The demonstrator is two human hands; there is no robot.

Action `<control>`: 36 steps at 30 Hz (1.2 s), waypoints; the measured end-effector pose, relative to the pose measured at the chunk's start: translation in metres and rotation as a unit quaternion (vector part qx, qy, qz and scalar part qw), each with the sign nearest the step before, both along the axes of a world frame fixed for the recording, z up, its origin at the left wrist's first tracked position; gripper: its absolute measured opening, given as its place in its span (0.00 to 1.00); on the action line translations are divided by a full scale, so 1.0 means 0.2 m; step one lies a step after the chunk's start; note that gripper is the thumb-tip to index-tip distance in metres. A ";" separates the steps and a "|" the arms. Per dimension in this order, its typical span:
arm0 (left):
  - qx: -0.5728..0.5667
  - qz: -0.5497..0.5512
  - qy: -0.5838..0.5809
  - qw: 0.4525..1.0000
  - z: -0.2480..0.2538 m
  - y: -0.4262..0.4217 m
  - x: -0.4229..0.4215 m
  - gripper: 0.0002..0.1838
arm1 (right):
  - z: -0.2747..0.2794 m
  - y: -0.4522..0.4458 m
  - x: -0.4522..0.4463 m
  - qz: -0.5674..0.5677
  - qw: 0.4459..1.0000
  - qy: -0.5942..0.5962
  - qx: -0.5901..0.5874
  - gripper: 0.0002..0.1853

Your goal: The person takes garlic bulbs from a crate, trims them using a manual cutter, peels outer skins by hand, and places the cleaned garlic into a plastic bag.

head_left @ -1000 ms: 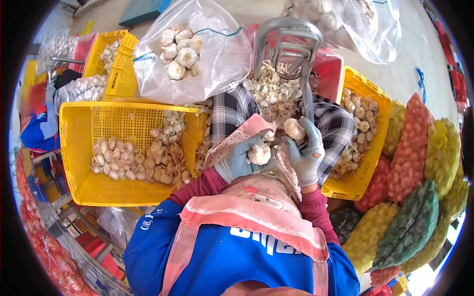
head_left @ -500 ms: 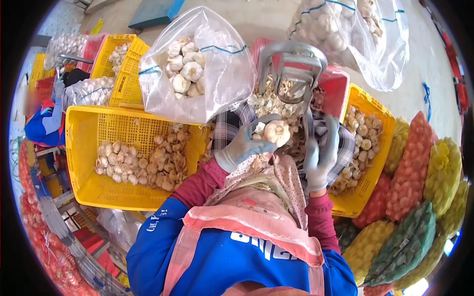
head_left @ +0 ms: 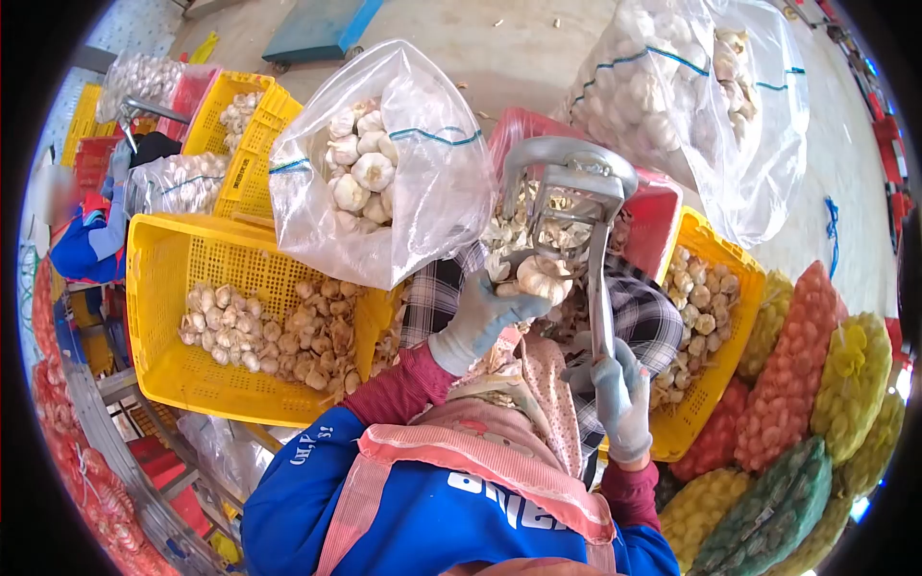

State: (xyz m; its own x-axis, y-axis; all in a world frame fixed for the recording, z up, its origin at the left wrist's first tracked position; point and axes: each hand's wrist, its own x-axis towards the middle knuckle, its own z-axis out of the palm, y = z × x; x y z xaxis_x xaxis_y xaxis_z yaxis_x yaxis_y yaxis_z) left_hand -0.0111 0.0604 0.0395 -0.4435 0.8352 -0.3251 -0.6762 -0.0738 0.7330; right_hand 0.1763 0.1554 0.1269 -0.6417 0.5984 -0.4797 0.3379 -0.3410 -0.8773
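My left hand [head_left: 483, 319], in a grey-and-white glove, is closed around a garlic bulb [head_left: 545, 278], with smaller cloves or a second bulb partly hidden by the fingers. The bulb is just below the head of a grey metal lever cutter [head_left: 572, 165]. My right hand [head_left: 624, 398], also gloved, wraps round the lower end of the cutter's long handle [head_left: 600, 298]. Beneath the cutter, a red crate [head_left: 655, 216] holds loose garlic and trimmings [head_left: 552, 230]. The cutter's blade cannot be made out clearly.
At left stands a yellow crate [head_left: 158, 317] of garlic bulbs; another yellow crate [head_left: 715, 413] is at right. Clear bags [head_left: 432, 202] of garlic stand ahead. Filled net sacks [head_left: 792, 355] lie at right. A co-worker [head_left: 91, 240] is at far left.
My right hand has gone from spread fingers beside the handle to closing round its lower end. My left hand has brought the bulb in under the cutter head. The view has tilted slightly.
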 end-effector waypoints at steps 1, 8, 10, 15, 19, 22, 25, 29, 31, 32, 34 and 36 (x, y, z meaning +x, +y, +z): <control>-0.001 0.000 0.000 1.000 0.00 0.00 0.00 0.28 | 0.02 -0.01 0.01 -0.005 1.000 -0.010 -0.020 0.15; -0.005 0.009 -0.026 1.000 -0.03 0.00 -0.01 0.23 | -0.25 0.01 -0.02 0.003 0.997 0.054 0.046 0.09; -0.011 0.008 -0.007 1.000 -0.10 0.00 -0.01 0.21 | -0.38 0.05 -0.06 0.032 0.993 0.052 0.103 0.07; 0.014 -0.042 0.027 0.999 -0.13 0.01 -0.04 0.21 | -0.64 0.16 -0.10 0.062 0.938 0.107 0.322 0.17; 0.032 -0.096 0.044 0.994 -0.05 -0.05 -0.06 0.27 | -0.50 0.09 -0.15 -0.002 0.849 0.008 0.529 0.26; 0.030 -0.120 0.036 0.992 0.03 -0.13 -0.03 0.29 | -0.39 -0.01 0.00 -0.004 0.857 0.071 0.510 0.27; 0.044 -0.121 0.192 0.973 -0.06 -0.14 0.07 0.28 | -0.32 -0.09 -0.05 0.069 0.873 0.107 0.472 0.30; -0.020 -0.139 0.110 0.984 -0.06 -0.14 0.15 0.16 | -0.41 -0.16 -0.07 -0.012 0.945 0.117 0.305 0.27; 0.001 -0.146 0.152 0.977 -0.07 -0.16 0.17 0.10 | -0.47 -0.13 -0.05 -0.090 0.979 0.165 0.082 0.21; 0.002 -0.148 0.150 0.978 -0.05 -0.18 0.17 0.10 | -0.44 -0.13 -0.04 -0.079 0.982 0.164 0.047 0.16; -0.070 -0.143 0.197 0.967 -0.04 -0.22 0.17 0.10 | -0.43 -0.13 -0.03 -0.085 0.983 0.159 0.013 0.17; -0.056 -0.105 0.154 0.981 -0.07 -0.21 0.15 0.20 | -0.40 -0.15 -0.04 -0.087 0.977 0.188 -0.054 0.21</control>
